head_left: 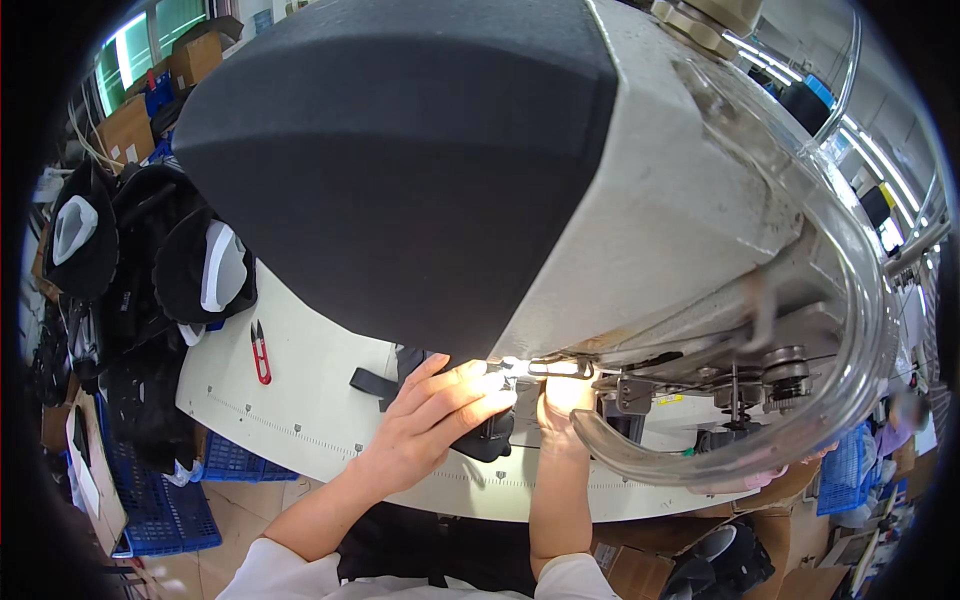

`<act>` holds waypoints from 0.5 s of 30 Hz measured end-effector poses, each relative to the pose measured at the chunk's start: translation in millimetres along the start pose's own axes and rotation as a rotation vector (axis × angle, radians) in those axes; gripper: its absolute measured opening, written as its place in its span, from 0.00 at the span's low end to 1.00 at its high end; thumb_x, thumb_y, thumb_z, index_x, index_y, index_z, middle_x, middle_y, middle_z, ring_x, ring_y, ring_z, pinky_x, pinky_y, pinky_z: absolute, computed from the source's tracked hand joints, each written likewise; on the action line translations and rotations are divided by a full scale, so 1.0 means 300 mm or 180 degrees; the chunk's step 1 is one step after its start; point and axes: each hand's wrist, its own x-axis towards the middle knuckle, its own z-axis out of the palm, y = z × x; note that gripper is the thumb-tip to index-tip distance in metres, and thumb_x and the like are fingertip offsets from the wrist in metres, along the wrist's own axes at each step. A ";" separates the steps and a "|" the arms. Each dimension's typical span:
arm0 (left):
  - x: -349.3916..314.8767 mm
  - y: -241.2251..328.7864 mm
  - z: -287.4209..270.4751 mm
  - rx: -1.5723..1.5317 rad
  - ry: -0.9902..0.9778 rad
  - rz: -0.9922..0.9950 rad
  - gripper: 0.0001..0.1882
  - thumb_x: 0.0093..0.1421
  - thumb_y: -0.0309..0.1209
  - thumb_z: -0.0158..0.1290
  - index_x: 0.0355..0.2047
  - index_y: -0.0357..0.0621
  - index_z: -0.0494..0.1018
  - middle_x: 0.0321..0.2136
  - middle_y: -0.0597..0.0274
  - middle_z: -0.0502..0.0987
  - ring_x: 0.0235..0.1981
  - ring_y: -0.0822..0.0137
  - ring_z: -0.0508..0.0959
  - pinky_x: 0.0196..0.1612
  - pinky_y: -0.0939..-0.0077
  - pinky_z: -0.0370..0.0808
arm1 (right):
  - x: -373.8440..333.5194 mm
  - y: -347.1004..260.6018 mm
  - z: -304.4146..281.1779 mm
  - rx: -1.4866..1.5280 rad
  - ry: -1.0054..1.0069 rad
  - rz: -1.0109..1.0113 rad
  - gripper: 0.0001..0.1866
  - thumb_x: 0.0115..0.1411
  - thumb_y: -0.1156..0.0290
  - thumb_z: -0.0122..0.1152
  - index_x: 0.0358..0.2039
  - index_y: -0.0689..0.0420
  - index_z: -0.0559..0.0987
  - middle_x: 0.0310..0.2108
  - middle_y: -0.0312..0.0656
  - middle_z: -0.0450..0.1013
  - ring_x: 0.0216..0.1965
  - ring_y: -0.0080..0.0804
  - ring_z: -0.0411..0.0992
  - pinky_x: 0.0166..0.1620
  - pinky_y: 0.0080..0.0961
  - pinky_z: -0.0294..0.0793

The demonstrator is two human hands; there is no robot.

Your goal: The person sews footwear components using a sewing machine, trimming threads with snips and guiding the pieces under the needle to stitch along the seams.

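Under the lit head of a sewing machine [600,200], my two hands are close together. My left hand [430,410] lies over a black fabric piece [485,445], its fingers bent and close together on the material beside the needle area. A black strap end [372,382] sticks out to the left of that hand. My right hand [566,405] reaches in beneath the machine head, at the right of the fabric. Bright lamp light washes it out, and its fingertips are hidden by metal parts of the machine.
Red-handled thread snips [261,355] lie on the pale table [300,400] with ruler marks. Black items with white inserts [225,265] are heaped at the left, above blue crates [165,515]. A clear hose [640,462] curves round the machine's right side. Cardboard boxes [635,570] stand below.
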 end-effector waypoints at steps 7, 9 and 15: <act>0.042 -0.033 -0.036 -0.0520 -0.0066 0.0053 0.31 0.42 0.13 0.54 0.50 0.47 0.77 0.49 0.62 0.74 0.52 0.60 0.73 0.57 0.61 0.68 | -0.010 0.023 -0.022 0.0060 -0.0145 0.0034 0.07 0.62 0.74 0.59 0.39 0.63 0.78 0.33 0.39 0.78 0.33 0.24 0.74 0.39 0.23 0.74; 0.042 -0.045 -0.040 -0.0811 0.0039 0.0045 0.33 0.41 0.12 0.55 0.50 0.49 0.77 0.48 0.62 0.74 0.50 0.59 0.73 0.53 0.63 0.70 | -0.030 0.036 -0.035 0.0057 -0.0191 0.0034 0.07 0.62 0.74 0.59 0.38 0.63 0.78 0.33 0.39 0.78 0.33 0.24 0.74 0.39 0.22 0.74; -0.005 -0.087 -0.017 -0.0628 -0.0244 -0.0308 0.38 0.37 0.10 0.57 0.49 0.61 0.79 0.46 0.67 0.73 0.45 0.62 0.72 0.44 0.68 0.73 | -0.048 0.060 -0.034 0.0064 -0.0311 0.0035 0.07 0.62 0.74 0.60 0.38 0.63 0.78 0.33 0.39 0.78 0.33 0.24 0.74 0.39 0.22 0.74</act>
